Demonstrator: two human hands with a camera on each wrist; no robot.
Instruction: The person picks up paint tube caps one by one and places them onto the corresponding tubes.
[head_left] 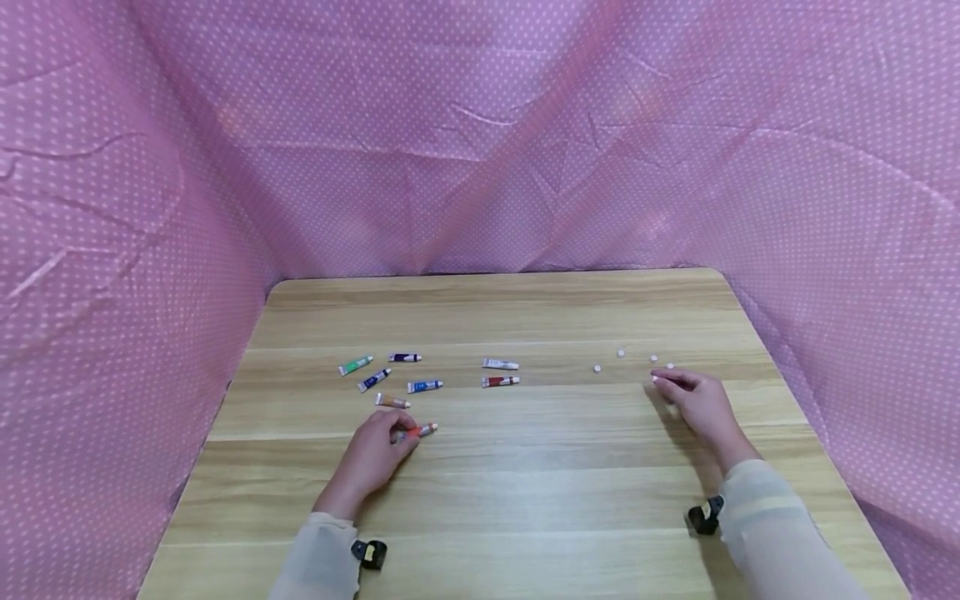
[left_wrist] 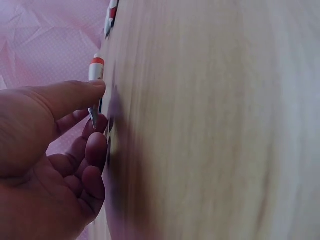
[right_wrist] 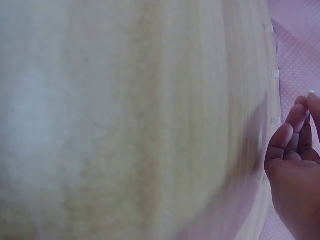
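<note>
My left hand (head_left: pixel 377 447) pinches an orange tube (head_left: pixel 426 430) between thumb and fingers, its white tip pointing out past them. My right hand (head_left: pixel 705 408), well off to the right of the orange tube, pinches a tiny white piece (head_left: pixel 655 379) in its fingertips. Just beyond the orange tube lies a tan tube (head_left: pixel 392 401), then a blue tube (head_left: pixel 425 387); farther past it to the left are a dark blue tube (head_left: pixel 372 381), a green tube (head_left: pixel 355 365) and a purple tube (head_left: pixel 403 357). Beyond it to the right, a red tube (head_left: pixel 498 382) and a white tube (head_left: pixel 498 364) lie near each other. What fills these tubes is hidden. Farther right of the orange tube, four more white pieces (head_left: pixel 597 368) sit on the wooden table (head_left: pixel 525 508). Pink dotted cloth (head_left: pixel 480 192) hangs beyond everything.
</note>
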